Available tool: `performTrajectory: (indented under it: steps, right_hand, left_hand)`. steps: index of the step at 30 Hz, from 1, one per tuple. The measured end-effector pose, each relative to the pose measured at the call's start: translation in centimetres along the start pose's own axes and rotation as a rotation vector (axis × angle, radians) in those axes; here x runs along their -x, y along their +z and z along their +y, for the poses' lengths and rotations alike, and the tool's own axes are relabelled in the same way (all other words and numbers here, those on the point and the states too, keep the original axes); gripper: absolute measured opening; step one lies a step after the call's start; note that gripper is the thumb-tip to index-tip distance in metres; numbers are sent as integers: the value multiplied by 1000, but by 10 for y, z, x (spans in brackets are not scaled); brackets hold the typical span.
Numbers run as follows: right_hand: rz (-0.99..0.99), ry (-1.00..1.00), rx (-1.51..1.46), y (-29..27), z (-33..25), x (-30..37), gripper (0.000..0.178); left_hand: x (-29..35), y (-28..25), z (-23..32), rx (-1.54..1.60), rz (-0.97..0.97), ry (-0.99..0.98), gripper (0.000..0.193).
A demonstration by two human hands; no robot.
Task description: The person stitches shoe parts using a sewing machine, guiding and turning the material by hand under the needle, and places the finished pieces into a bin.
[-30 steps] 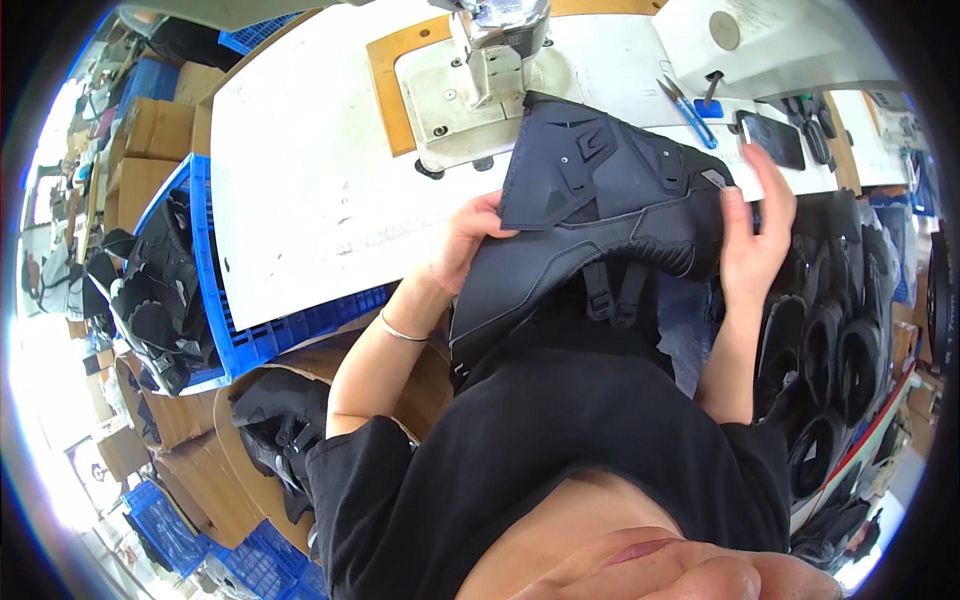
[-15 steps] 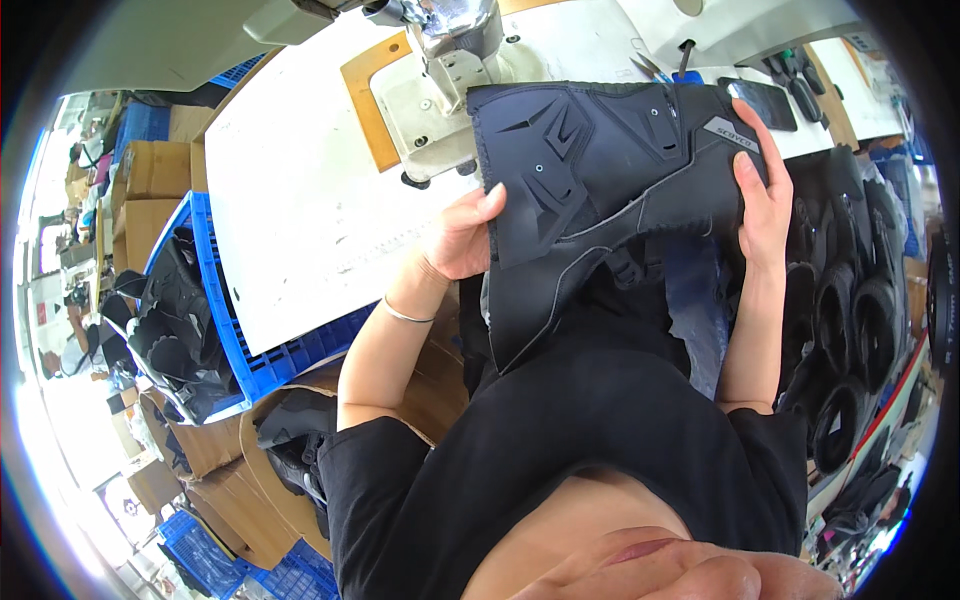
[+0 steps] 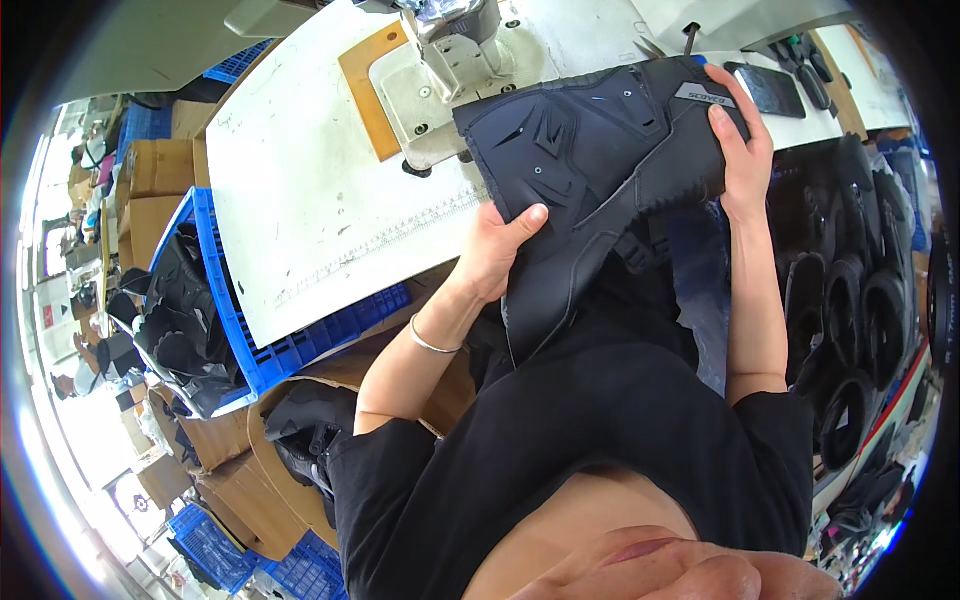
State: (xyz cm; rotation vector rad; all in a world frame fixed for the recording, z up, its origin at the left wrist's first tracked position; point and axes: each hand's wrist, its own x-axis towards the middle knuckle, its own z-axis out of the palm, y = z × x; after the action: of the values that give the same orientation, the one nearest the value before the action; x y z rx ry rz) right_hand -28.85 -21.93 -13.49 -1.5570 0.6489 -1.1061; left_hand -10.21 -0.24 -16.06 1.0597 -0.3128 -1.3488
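A black boot upper (image 3: 590,165) with molded panels and a small grey label patch spans the space between my hands, over the table's near edge. My left hand (image 3: 497,250) grips its lower left side, thumb lying on top and fingers underneath. At the upper right end, my right hand (image 3: 742,165) holds the boot upper beside the patch, with the fingers curled round the edge. Just beyond the piece stands a sewing machine (image 3: 455,60), its metal arm and plate apart from my hands. The underside of the boot upper is hidden.
The white worktable (image 3: 330,190) carries scissors (image 3: 650,48) and a dark phone (image 3: 770,90) at the far right. A blue crate (image 3: 222,300) of black pieces stands left, near cardboard boxes (image 3: 165,168). Several black boot parts (image 3: 845,310) are stacked on the right.
The boot upper has tilted, its right end rising farther from me and its left edge shifting slightly. My left hand has moved right and its thumb now lies further onto the surface.
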Motion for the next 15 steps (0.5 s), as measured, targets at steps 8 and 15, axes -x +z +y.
performTrajectory:
  steps: [8, 15]
  right_hand:
    - [-94, 17, 249, -35, -6, -15, 24]
    - [826, -425, 65, -205, -93, -203, 40]
  left_hand:
    - [10, 10, 18, -1, 97, -43, 37]
    - [14, 25, 34, 49, -117, -109, 39]
